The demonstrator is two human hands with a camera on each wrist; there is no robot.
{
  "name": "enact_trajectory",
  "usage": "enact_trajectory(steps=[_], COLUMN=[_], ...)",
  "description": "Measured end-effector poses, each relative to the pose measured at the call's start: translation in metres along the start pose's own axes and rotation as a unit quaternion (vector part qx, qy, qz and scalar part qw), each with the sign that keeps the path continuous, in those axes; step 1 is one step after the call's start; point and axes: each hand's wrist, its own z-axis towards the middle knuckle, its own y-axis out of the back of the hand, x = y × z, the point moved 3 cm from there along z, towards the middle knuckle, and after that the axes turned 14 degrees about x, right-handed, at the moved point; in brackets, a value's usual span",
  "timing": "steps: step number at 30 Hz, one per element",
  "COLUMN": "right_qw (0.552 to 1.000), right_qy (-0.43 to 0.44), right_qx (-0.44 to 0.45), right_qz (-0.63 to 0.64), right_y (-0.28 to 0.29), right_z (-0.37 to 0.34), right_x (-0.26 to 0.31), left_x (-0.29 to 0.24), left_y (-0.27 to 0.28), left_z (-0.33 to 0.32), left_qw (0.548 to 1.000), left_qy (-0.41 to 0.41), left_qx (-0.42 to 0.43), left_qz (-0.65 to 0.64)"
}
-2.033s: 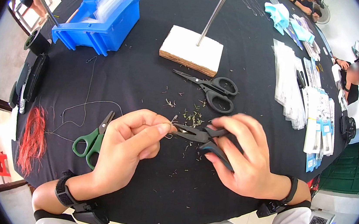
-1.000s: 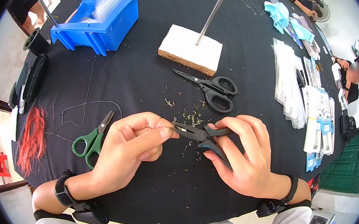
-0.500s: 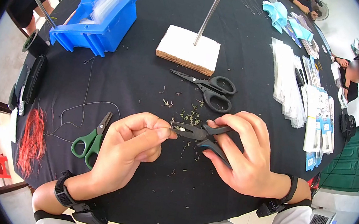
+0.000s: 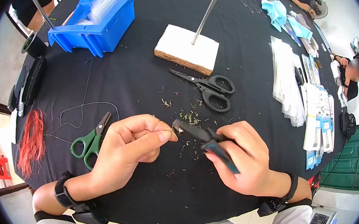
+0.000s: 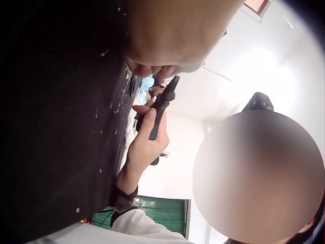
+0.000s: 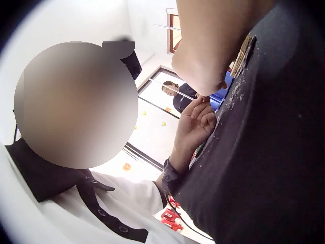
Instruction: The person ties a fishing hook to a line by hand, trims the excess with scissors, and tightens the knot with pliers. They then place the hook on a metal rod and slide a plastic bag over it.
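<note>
In the head view my left hand (image 4: 135, 140) pinches a small, thin, wire-like piece (image 4: 173, 129) between thumb and index finger. Most of that piece is hidden by the fingertips. My right hand (image 4: 247, 156) grips black pliers (image 4: 194, 132) with blue-trimmed handles, their blurred nose right by the left fingertips. The left wrist view shows the right hand from the side, thumb along the pliers (image 5: 161, 107). Below the hands lie small green and pale clippings (image 4: 190, 115). Black scissors (image 4: 206, 87) lie beyond them, and green-handled scissors (image 4: 91, 140) lie beside the left hand.
A white block (image 4: 186, 47) with an upright metal rod (image 4: 207, 16) stands ahead. Further left are a blue bin (image 4: 96, 33) and red threads (image 4: 31, 144). Plastic packets (image 4: 319, 118) lie at the right of the black-covered table (image 4: 205, 202). Other people are around it.
The pliers' nose lay level at the left fingertips; now the pliers are tilted and blurred, with the right hand turned and its fingers closer round the handles. The left hand keeps its pinch.
</note>
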Motion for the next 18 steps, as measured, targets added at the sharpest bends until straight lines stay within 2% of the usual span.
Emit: enact_trajectory(steps=[5, 9, 11, 14, 18], right_qw=[0.997, 0.97, 0.948, 0.953, 0.99], right_qy=[-0.037, -0.083, -0.104, -0.093, -0.053], right_qx=[-0.022, 0.011, 0.018, -0.002, -0.003], right_qz=[0.071, 0.229, 0.301, 0.289, 0.129], right_y=[-0.001, -0.007, -0.007, -0.006, 0.0], right_z=[0.003, 0.0, 0.0, 0.0, 0.002], right_x=[-0.007, -0.008, -0.007, -0.006, -0.004], left_x=[0.001, 0.0, -0.002, -0.008, -0.011], left_y=[0.0, -0.001, -0.003, -0.012, -0.013], left_z=[0.0, -0.001, -0.002, -0.004, -0.007], left_qw=[1.0, 1.0, 0.998, 0.99, 0.979], left_qy=[-0.005, -0.01, 0.001, 0.009, -0.05], left_qx=[-0.009, -0.005, -0.007, -0.006, -0.05], left_qz=[-0.011, -0.01, 0.058, 0.141, 0.193])
